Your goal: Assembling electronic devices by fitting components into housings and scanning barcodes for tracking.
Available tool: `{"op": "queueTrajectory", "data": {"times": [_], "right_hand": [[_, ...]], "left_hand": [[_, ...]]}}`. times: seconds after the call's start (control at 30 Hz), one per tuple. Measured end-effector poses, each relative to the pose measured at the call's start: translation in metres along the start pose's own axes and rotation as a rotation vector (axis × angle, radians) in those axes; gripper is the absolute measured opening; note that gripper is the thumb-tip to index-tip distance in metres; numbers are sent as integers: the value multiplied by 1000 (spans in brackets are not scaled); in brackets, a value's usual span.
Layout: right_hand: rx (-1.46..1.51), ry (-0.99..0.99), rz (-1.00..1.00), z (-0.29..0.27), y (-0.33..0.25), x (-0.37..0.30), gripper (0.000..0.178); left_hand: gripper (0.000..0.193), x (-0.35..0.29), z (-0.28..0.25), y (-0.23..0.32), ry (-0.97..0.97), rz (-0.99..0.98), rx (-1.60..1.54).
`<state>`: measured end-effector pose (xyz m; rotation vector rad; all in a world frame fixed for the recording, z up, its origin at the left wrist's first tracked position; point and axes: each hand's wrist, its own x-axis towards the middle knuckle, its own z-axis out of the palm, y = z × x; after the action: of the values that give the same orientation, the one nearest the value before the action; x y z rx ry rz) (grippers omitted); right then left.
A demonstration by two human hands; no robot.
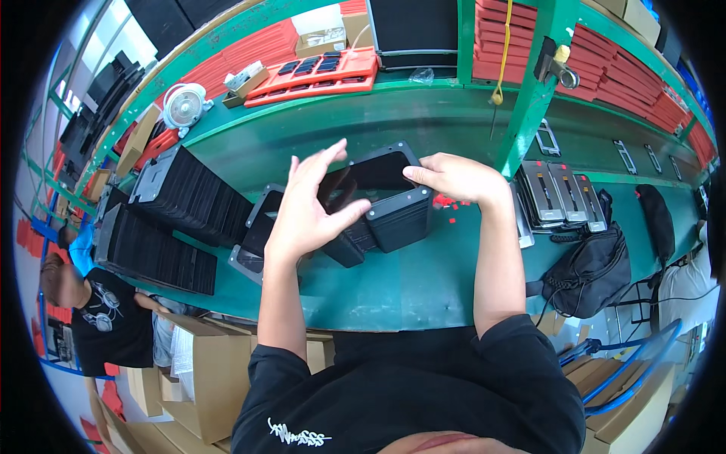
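In front of me stands a stack of black framed panels (pixel 401 223) with metal-coloured corners; the top one has a dark glossy surface. My right hand (pixel 457 178) grips its far right corner, thumb over the top edge and the other fingers partly hidden. My left hand (pixel 306 204) hovers open at the left side of the stack, fingers and thumb spread, with nothing visible in it. Beneath and beside that hand lie more black panels (pixel 261 219), partly covered by my forearm. Small red bits (pixel 451 204) are scattered just right of the stack.
Tall rows of black panels (pixel 189 197) fill the left of the green bench (pixel 446 291). Grey metal parts (pixel 556 198) and a black bag (pixel 594 272) occupy the right. A green post (pixel 533 98) rises behind. Another person (pixel 110 310) is at left, near cardboard boxes (pixel 215 378).
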<state>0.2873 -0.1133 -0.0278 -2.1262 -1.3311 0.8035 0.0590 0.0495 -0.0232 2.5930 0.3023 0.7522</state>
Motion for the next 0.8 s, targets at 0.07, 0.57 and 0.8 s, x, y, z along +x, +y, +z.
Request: {"op": "queueTrajectory", "data": {"times": [0.07,0.57,0.8], "right_hand": [[12,5,-12,0,6,2,69],[122,1105,-132,-23,36,-13,59],[726,602,-476,-16,11,-13,46]], "left_hand": [[74,-2,-2,-2,147,82,52],[67,-32,-15,-29,-212,-204,-158],[92,-37,-16,-24,-194,-174,-94]]}}
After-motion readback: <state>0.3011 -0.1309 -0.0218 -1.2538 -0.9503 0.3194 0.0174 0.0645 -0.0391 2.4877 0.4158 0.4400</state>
